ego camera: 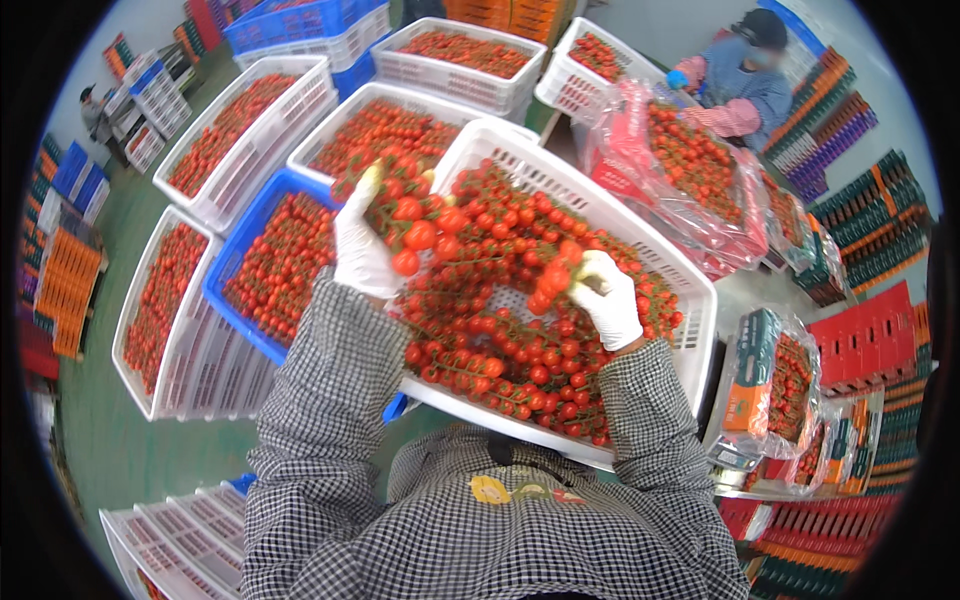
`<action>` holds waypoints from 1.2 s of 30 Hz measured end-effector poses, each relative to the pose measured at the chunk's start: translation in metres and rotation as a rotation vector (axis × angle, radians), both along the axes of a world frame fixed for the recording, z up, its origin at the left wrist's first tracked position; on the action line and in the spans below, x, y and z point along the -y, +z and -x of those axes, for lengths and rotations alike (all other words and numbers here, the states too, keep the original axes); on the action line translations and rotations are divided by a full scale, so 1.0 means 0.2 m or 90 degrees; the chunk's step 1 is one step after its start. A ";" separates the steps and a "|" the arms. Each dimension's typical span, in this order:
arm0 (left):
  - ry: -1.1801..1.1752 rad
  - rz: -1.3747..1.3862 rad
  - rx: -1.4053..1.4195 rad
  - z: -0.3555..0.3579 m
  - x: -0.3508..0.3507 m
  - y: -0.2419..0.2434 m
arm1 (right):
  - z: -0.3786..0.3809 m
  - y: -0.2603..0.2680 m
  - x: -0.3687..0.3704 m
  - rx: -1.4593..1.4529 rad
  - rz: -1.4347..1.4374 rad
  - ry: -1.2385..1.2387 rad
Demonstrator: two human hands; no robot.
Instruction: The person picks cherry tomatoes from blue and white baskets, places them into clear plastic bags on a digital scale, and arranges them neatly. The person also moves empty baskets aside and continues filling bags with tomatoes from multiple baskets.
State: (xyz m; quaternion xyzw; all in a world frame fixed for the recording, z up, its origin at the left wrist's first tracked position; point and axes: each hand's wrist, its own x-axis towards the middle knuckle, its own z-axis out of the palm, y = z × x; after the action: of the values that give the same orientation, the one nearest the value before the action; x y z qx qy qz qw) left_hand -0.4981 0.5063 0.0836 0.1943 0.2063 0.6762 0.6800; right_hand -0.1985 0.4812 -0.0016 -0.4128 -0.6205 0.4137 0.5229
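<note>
Before me a white plastic crate (679,270) holds many vines of red cherry tomatoes (517,367), with a bit of its perforated floor showing near the middle. My left hand (360,247), in a white glove, grips a large bunch of cherry tomatoes on the vine (420,225) raised over the crate's left side. In my right hand (606,300), gloved as well, a smaller tomato vine (553,279) is pinched between thumb and fingers, above the tomatoes on the right. The left fingers are partly hidden behind the bunch.
A blue crate (225,289) and several white crates (180,187) of tomatoes stand to the left. Plastic-lined boxes of tomatoes (690,165) sit at the right, a co-worker (739,82) behind them. Empty-looking stacked crates (180,532) stand at lower left.
</note>
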 end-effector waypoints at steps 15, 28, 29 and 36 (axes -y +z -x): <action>-0.309 -0.390 -0.089 0.08 -0.07 -0.06 | -0.73 0.21 0.61 -0.905 -0.022 0.043; 0.227 -0.035 -0.115 -1.21 0.70 0.03 | -2.86 -0.06 1.10 0.375 -0.111 -0.419; 0.191 -0.014 -0.082 -1.34 0.72 -0.02 | -3.00 -0.13 1.12 0.509 -0.073 -0.431; -0.245 -0.080 -0.215 -2.19 0.90 -0.15 | -3.41 -0.39 1.10 0.873 -0.150 -0.354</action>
State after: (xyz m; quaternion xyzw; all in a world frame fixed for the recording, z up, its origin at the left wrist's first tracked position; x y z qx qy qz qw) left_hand -0.0602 0.3255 0.0534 0.3820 0.2337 0.5040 0.7385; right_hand 0.4841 0.2620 -0.0806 -0.6610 -0.7202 -0.1531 0.1445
